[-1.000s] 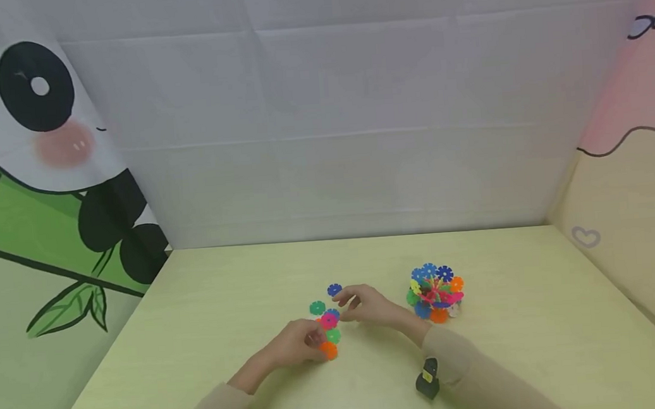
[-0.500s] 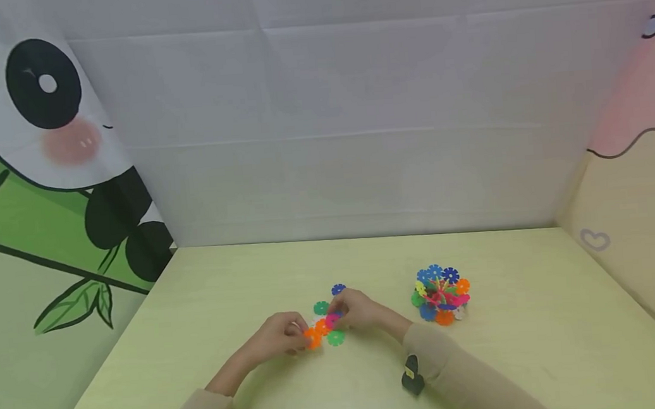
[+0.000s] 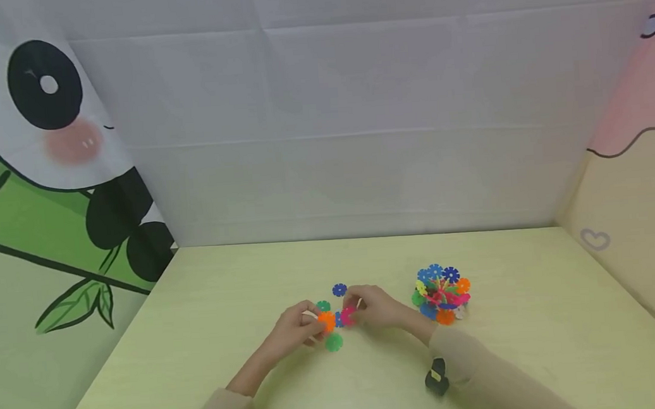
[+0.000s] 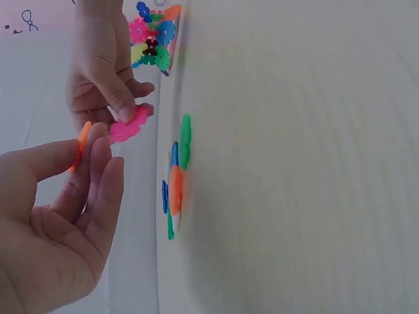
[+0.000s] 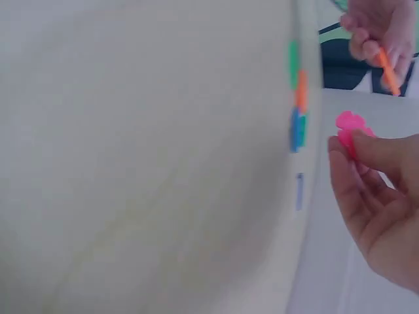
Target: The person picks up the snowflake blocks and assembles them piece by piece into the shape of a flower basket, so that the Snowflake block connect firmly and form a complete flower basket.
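Observation:
My left hand [image 3: 293,332] pinches an orange snowflake-shaped plastic disc [image 3: 327,322] between thumb and fingers. Facing it, my right hand [image 3: 379,308] pinches a pink snowflake disc [image 5: 351,125] by its edge. Both discs are held above the table and close together; the left wrist view shows the pink disc [image 4: 127,127] apart from the orange one [image 4: 83,142]. Beneath the hands lie loose discs: a light green one [image 3: 334,342], a darker green one [image 3: 323,306], a dark blue one [image 3: 340,290], and another orange one [image 4: 175,190]. A blue disc [image 3: 338,320] is partly covered.
Right of the hands stands a many-coloured cluster of joined discs [image 3: 442,294] on the pale table [image 3: 519,337]. A white sheet [image 3: 354,101] hangs behind the table. Printed side panels [image 3: 112,137] flank it.
Half a second ago the left hand held the orange disc further left and the right hand was at the pink disc. Now both discs are raised, the left hand has moved right, the right hand slightly right.

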The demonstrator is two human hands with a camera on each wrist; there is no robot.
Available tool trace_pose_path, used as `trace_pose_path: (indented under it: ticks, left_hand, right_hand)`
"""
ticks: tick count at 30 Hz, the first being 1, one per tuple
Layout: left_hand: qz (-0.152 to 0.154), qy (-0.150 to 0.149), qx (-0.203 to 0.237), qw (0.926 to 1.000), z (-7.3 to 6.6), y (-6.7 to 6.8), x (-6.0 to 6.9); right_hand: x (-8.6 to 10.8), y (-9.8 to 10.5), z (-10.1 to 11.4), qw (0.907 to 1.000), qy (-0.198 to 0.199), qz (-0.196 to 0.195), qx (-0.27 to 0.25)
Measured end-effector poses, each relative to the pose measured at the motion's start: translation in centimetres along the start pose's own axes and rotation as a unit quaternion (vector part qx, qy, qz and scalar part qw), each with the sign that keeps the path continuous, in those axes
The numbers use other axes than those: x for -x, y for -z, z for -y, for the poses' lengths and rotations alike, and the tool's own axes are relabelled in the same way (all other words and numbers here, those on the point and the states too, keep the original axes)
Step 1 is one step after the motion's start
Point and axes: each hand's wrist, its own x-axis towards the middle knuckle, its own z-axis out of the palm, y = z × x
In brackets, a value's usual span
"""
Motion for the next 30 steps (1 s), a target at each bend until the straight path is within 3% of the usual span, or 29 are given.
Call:
trace_pose_path:
  ticks: [6,14,18,23,30]
  left_hand:
    - [-0.028,-0.034,0.042,0.9981,-2.1,-1.8,0.0]
    - [-0.039,-0.036,0.097,0.9939,-4.2,-3.3,-0.5]
    - [-0.053,-0.028,0.116,0.9915,-4.5,-3.8,-0.6]
    - [-0.067,-0.021,0.13,0.9891,-4.9,-4.3,-0.7]
    - [-0.08,-0.018,0.149,0.9854,-5.5,-5.2,-0.3]
  right_hand:
    - [3.0,1.6,2.2,0.9911,0.06,-0.102,-0.061]
    - [4.8,2.4,3.7,0.9771,0.085,-0.193,-0.027]
    - [5.6,2.7,5.1,0.9712,0.109,-0.211,-0.017]
    - [5.9,2.8,6.2,0.9588,0.169,-0.228,0.007]
    - [5.0,2.2,3.4,0.9477,0.216,-0.235,0.001]
